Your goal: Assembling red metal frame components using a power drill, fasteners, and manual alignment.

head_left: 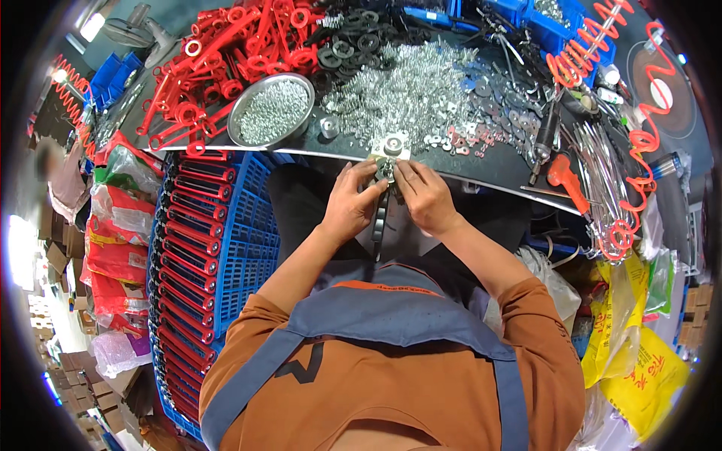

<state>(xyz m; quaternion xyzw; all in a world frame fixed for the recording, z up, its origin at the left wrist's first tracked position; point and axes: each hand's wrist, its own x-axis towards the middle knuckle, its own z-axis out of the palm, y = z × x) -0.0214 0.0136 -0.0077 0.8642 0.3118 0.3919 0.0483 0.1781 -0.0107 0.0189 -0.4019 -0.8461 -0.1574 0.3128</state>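
Observation:
At the front edge of the workbench, both my hands are closed on a small metal part (pixel 386 170) with a long dark handle (pixel 378 225) hanging below it. The fingertips of my left hand (pixel 350 200) pinch it from the left. My right hand (pixel 426 197) grips its other side, with fingers bent over it. Fingers cover much of the part, so its exact kind does not show. Right beyond my fingertips, a small metal fixture (pixel 393 143) with a round top sits at the bench edge.
Small silver metal parts (pixel 410 83) lie heaped behind the fixture. A metal bowl (pixel 239 113) of tiny pieces stands left of them, near piled red ring-ended handles (pixel 218 56). Blue crates (pixel 248 248) hold rows of red handles. An orange-handled tool (pixel 565 180) lies right, under coiled red hoses (pixel 643 143).

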